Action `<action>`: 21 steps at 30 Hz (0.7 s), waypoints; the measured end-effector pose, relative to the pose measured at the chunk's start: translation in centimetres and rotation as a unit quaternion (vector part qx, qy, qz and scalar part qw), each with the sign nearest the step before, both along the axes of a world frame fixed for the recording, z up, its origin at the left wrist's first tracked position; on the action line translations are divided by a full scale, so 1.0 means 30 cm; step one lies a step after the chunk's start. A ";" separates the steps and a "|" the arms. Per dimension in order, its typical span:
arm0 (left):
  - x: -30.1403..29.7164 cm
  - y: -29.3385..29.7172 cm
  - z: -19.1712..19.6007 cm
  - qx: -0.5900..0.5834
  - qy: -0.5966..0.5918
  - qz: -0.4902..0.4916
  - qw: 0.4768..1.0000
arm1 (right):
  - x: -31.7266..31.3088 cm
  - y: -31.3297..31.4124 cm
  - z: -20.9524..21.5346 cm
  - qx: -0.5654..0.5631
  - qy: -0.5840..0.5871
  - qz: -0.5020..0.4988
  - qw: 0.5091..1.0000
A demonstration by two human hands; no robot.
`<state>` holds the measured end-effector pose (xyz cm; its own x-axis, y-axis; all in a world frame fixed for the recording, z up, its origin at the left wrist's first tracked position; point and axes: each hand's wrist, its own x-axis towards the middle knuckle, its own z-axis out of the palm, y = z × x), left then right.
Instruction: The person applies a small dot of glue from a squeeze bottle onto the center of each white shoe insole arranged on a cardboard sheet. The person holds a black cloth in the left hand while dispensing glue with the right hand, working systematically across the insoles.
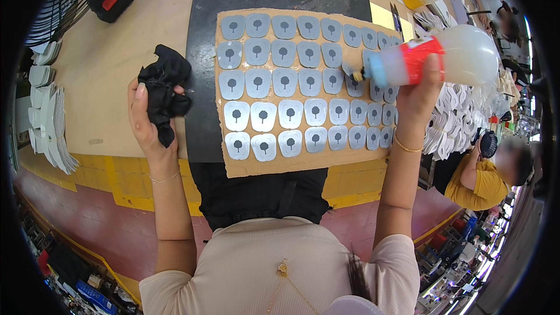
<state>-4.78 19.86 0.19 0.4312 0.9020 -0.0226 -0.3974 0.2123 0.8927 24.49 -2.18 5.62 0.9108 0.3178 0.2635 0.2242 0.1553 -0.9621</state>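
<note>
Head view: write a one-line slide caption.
Right hand tips a squeeze bottle over grey pieces on cardboard; left hand holds a black cloth.

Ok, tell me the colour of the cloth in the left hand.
Black: the crumpled cloth in the left hand shows best in the head view.

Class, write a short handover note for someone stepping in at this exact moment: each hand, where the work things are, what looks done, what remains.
Left hand: grips a crumpled black cloth, held left of the board.
Right hand: holds a translucent squeeze bottle with a red label on its side, nozzle over the right-hand pieces.
Brown cardboard sheet lies on a black mat and carries rows of grey shield-shaped pieces, each with a dark mark.
Done or left: cannot tell from this view.
</note>
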 end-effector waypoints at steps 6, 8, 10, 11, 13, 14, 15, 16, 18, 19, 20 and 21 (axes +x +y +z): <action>-0.005 0.004 -0.010 0.006 0.000 -0.006 1.000 | 0.044 -0.005 0.045 0.141 0.100 -0.046 0.984; -0.005 0.004 -0.010 0.003 -0.004 -0.005 1.000 | 0.043 -0.011 0.047 0.130 0.072 -0.075 0.986; -0.003 -0.003 -0.006 -0.007 -0.012 -0.005 1.000 | 0.038 -0.012 0.073 0.138 0.067 -0.081 0.985; -0.008 -0.004 -0.012 -0.011 -0.025 -0.015 1.000 | 0.036 -0.013 0.089 0.143 0.065 -0.083 0.984; -0.021 0.004 -0.022 -0.013 -0.052 -0.035 0.998 | 0.040 -0.024 0.117 0.164 0.067 -0.081 0.981; -0.022 0.002 -0.025 -0.013 -0.059 -0.032 0.998 | 0.044 -0.032 0.132 0.174 0.068 -0.079 0.979; -0.021 0.001 -0.024 -0.015 -0.066 -0.030 0.997 | 0.046 -0.037 0.149 0.165 0.061 -0.097 0.980; -0.022 0.000 -0.025 -0.015 -0.072 -0.027 0.997 | 0.046 -0.052 0.159 0.171 0.085 -0.070 0.979; -0.036 0.011 -0.050 -0.032 -0.074 0.016 0.997 | 0.045 -0.100 0.175 0.184 0.131 -0.016 0.974; -0.047 0.019 -0.058 -0.039 -0.075 0.038 0.996 | 0.042 -0.123 0.181 0.198 0.157 0.054 0.966; -0.065 0.030 -0.059 0.009 -0.024 0.050 0.998 | 0.041 -0.139 0.178 0.199 0.166 0.061 0.964; -0.072 0.039 -0.040 0.058 0.027 0.062 0.996 | 0.038 -0.149 0.178 0.200 0.175 0.068 0.962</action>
<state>-6.95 21.05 -1.01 0.3180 0.9459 0.0640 -0.3650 0.0598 0.9291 25.64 -6.64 10.96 0.9235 0.3765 0.0741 -0.1509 0.5339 -0.8320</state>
